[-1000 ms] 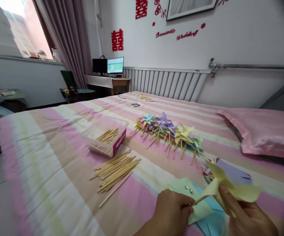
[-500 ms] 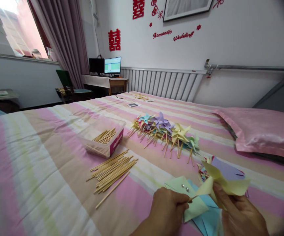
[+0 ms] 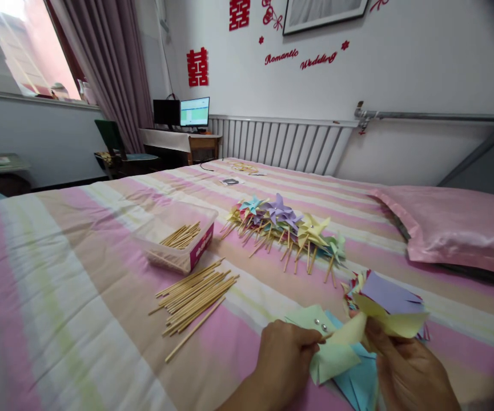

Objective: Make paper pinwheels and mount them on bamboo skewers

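Your left hand (image 3: pixel 287 365) is closed, pinching a thin wooden stick (image 3: pixel 328 337) at its fingertips; your right hand (image 3: pixel 405 374) grips the yellow pinwheel paper (image 3: pixel 394 321) just above its fingers. Since a second ago both hands have sunk and drawn closer, the stick tip now meeting the paper. Loose coloured sheets (image 3: pixel 336 359) lie under your fingers; the stick pile (image 3: pixel 195 294) lies well left of them.

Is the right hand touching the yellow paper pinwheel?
Touching. The head view shows the right hand with fingers pinching the yellow paper pinwheel from below.
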Motion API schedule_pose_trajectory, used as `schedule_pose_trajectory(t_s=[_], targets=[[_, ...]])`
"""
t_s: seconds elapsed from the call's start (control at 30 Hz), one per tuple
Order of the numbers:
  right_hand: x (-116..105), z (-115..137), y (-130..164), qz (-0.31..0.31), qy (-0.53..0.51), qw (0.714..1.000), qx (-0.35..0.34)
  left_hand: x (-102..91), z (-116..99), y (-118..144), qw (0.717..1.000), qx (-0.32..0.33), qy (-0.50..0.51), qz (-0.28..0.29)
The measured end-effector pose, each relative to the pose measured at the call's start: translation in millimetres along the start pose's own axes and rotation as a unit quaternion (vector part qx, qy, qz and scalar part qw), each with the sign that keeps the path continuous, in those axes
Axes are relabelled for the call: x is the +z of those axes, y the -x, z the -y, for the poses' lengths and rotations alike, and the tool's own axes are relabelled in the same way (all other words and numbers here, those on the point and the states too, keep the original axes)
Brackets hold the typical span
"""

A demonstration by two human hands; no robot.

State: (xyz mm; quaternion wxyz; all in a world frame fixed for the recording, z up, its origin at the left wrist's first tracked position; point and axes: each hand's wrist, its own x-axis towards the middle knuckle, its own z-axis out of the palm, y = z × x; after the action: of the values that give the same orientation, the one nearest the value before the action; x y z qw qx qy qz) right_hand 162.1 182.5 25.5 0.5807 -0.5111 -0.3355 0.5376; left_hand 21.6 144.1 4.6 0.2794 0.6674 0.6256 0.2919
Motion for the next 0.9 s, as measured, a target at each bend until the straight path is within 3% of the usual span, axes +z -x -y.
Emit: schedule_pose_trajectory(t_s=[0.43,0.63,0.73,0.9], targets=[[-3,-8,-2,-0.015,-0.055,0.998,-0.015,-0.7,-3,1,1.0,0.004,0.025,0.01],[-6,-14,-5,0.047,-0.052,0.997,-0.023,0.4,-1,1,0.999,-0.002,0.042,0.005],[-4,-13,-3,0.087,-0.058,0.993,-0.057,0.4,3,-3,0.997,0.008,0.082,-0.012],[-2,-10,-6,0.06,-0.043,0.991,-0.109,-2.4,10,-13,0.971,-0.024,0.236,-0.025]])
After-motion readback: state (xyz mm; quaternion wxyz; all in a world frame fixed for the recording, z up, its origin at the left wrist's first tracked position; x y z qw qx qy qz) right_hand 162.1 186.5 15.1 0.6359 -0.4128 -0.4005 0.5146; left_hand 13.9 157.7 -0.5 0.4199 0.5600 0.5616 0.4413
